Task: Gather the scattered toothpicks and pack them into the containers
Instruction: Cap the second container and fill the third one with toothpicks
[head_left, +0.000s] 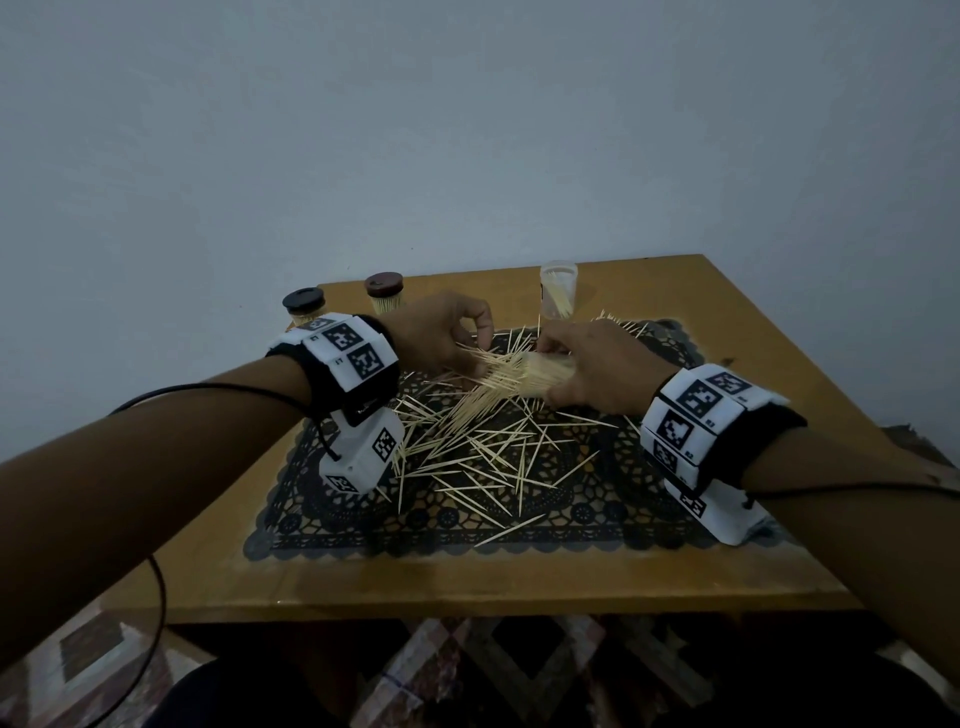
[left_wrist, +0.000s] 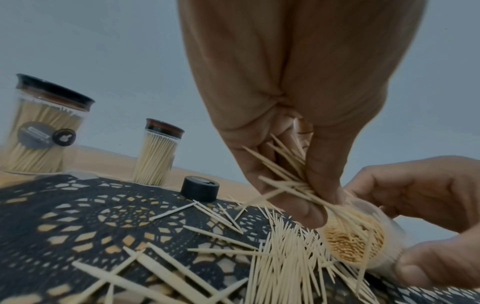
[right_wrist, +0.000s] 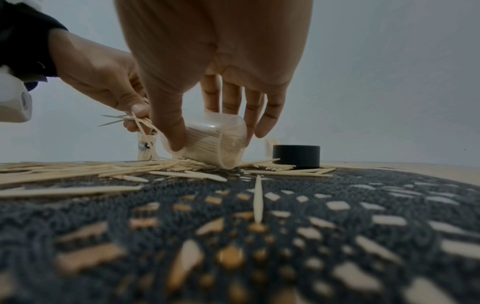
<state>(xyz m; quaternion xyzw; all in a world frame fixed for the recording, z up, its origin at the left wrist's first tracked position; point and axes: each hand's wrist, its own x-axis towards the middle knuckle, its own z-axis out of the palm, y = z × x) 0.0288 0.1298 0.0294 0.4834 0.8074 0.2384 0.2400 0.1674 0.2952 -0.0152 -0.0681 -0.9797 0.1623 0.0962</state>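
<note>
Here the right hand (right_wrist: 207, 86) holds its grip round a tilted clear container (right_wrist: 207, 142) resting on the lace mat (head_left: 597, 499), while the left hand (left_wrist: 285, 123) pinches a bunch of toothpicks (left_wrist: 285, 168) at its mouth.

Head view looks forward and down from above the table (head_left: 519, 582), both forearms in frame, wall filling the top half. Left wrist view sits low over the lace mat (left_wrist: 85, 216), facing along the palm, very close. Right wrist view is nearly at mat level, facing the far wall. All three share the tilted clear container (right_wrist: 207, 142) and scattered toothpicks (head_left: 467, 457).
</note>
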